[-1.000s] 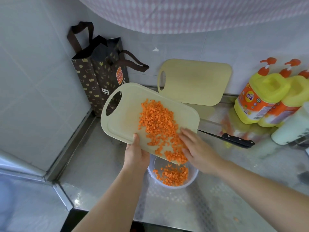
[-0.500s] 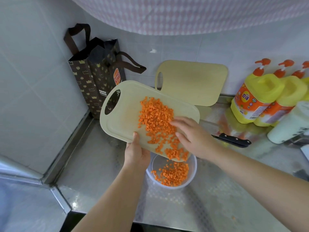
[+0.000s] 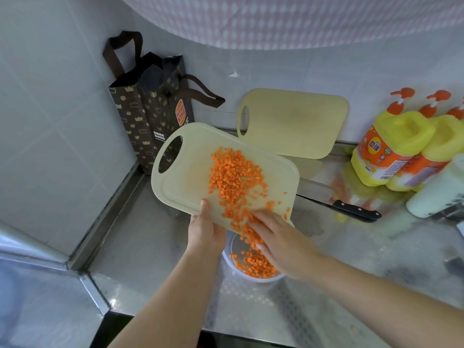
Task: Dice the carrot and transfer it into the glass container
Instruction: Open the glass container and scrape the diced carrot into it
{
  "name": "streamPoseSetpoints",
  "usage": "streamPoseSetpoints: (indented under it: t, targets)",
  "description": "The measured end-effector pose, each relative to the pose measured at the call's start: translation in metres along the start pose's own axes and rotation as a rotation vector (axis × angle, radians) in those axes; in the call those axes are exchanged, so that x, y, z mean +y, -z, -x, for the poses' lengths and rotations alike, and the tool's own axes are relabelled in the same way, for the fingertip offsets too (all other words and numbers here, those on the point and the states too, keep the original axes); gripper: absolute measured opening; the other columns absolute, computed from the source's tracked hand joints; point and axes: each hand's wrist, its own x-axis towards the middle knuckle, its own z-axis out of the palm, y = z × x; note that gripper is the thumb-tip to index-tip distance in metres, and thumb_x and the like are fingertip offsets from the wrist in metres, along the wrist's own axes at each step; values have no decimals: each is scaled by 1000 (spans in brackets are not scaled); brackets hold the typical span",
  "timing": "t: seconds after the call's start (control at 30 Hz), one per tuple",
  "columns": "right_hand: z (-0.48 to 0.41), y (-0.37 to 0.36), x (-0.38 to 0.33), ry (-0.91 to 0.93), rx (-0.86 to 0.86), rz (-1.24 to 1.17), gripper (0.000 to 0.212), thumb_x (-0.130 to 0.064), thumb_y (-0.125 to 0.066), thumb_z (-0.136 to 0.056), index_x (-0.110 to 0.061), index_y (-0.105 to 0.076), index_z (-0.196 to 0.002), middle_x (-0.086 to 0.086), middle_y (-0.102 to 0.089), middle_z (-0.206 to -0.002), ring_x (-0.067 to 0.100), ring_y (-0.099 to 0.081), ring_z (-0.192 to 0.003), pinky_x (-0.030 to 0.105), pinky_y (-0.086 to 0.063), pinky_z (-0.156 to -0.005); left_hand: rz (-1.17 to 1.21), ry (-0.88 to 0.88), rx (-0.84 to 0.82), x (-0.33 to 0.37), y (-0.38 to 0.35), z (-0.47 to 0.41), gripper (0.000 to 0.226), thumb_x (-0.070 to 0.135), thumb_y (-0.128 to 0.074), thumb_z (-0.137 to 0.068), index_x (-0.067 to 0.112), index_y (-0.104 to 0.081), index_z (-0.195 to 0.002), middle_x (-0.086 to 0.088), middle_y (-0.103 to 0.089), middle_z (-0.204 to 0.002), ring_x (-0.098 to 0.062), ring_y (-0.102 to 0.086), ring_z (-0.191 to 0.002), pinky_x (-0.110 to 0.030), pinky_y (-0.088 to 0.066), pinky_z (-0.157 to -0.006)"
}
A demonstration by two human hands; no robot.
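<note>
A pale cutting board (image 3: 185,179) is tilted over a round glass container (image 3: 229,253) on the steel counter. My left hand (image 3: 204,231) grips the board's near edge, thumb on top. Diced carrot (image 3: 233,177) is heaped on the board, and more dice (image 3: 256,264) lie inside the container. My right hand (image 3: 278,241) lies with straight fingers on the board's low edge, sweeping dice over the rim. Part of the container is hidden under that hand and the board.
A black-handled knife (image 3: 356,210) lies on the counter (image 3: 150,247) to the right. A second cutting board (image 3: 293,121) leans on the back wall. A dark paper bag (image 3: 150,116) stands in the corner, yellow detergent bottles (image 3: 391,146) at right.
My right hand has swept from the middle of the board down to its low edge, pushing dice into the container. The board stays tilted in my left hand.
</note>
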Motion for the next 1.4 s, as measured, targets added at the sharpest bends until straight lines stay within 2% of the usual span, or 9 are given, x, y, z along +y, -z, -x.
streamPoseSetpoints:
  t: [0.2,0.33,0.47,0.6,0.8,0.9,1.1,1.27,1.4]
  targets:
    - [32,-2,-3,55,16,-68,35,-32,-46,-88,-20,-62,-116,0,-53,-130,17,-45,-122,35,-47,-99,2,-9,-35,0,-2,-1,39,22,-43,-101,9,-42,-138,-16,-57,-131,-32,-57,-117,-57,-39,-104]
    - [-16,30,3,35,128,-190,30,-25,-49,-89,-12,-66,-111,8,-57,-127,29,-56,-113,44,-50,-91,-28,1,-65,2,-5,7,38,22,-40,-102,9,-43,-137,-16,-57,-131,-30,-57,-117,-50,-45,-98]
    - [-92,59,1,-63,43,-128,46,-29,-52,-95,-21,-45,-139,8,-32,-151,28,-28,-138,46,-29,-111,-47,7,-96,3,-8,17,35,21,-41,-101,11,-46,-134,-11,-64,-120,-21,-66,-102,-40,-51,-85]
    - [-118,54,-1,-77,-147,54,51,-38,-44,-98,-29,-31,-146,5,-13,-158,27,-9,-144,46,-16,-116,-35,-1,-115,5,-8,20,33,20,-40,-102,12,-46,-133,-10,-62,-123,-18,-67,-98,-37,-52,-81]
    - [-63,14,-4,44,-4,33,47,-24,-66,-84,-14,-55,-129,13,-47,-139,35,-42,-128,48,-39,-104,-11,11,-95,4,-4,18,38,20,-37,-102,6,-44,-137,-17,-59,-127,-24,-64,-102,-39,-52,-84]
    - [-31,-5,-2,56,66,41,45,-21,-73,-78,-13,-59,-120,11,-53,-132,29,-43,-123,39,-35,-106,-18,16,-83,4,-7,16,36,21,-37,-102,7,-45,-135,-15,-60,-125,-23,-66,-98,-38,-54,-78]
    - [19,-19,-3,50,48,46,45,-26,-75,-76,-22,-59,-118,2,-54,-133,22,-47,-125,39,-44,-102,-14,34,-43,3,-14,14,36,22,-41,-101,7,-44,-134,-13,-58,-128,-24,-63,-103,-44,-50,-81]
    - [-22,21,0,55,168,-158,29,-25,-49,-90,-16,-60,-116,6,-56,-127,29,-56,-112,44,-48,-89,-13,35,-71,3,-15,18,34,21,-40,-102,8,-46,-133,-12,-63,-121,-19,-68,-92,-36,-55,-69]
    - [-101,54,0,-43,68,-52,44,-32,-51,-94,-21,-47,-137,9,-34,-150,31,-30,-137,47,-28,-111,-34,20,-147,2,-15,25,32,21,-38,-102,14,-49,-131,-4,-70,-107,-15,-71,-87,-34,-58,-65]
